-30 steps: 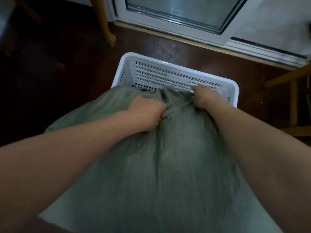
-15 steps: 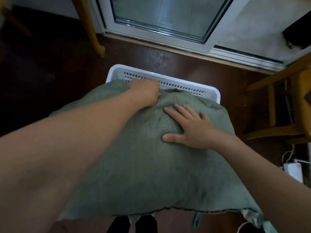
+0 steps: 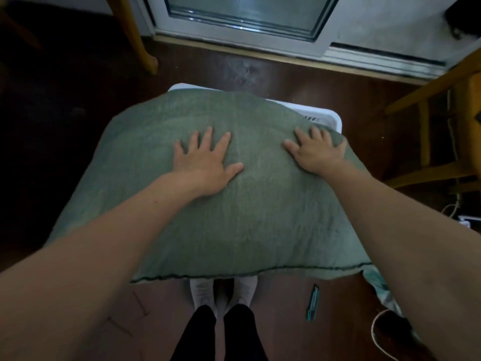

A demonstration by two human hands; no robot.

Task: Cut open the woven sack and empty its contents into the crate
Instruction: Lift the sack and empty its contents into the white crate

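A full green woven sack (image 3: 234, 217) lies across the white perforated crate (image 3: 328, 118) and hides nearly all of it; only the crate's far rim and right corner show. My left hand (image 3: 205, 162) lies flat on the middle of the sack with its fingers spread. My right hand (image 3: 316, 149) rests on the sack's upper right part, fingers spread and slightly bent over the bulge. The sack's stitched hem (image 3: 247, 272) faces me. A teal utility knife (image 3: 312, 303) lies on the floor to the right of my feet.
Dark wooden floor all around. A glass sliding door (image 3: 242, 14) stands behind the crate. Yellow wooden chair legs stand at the back left (image 3: 140, 45) and at the right (image 3: 426, 131). A white cable (image 3: 377, 332) curls on the floor at the lower right.
Both hands let go of the bunched sack mouth and came to lie flat on top. The sack moved forward and now covers more of the crate.
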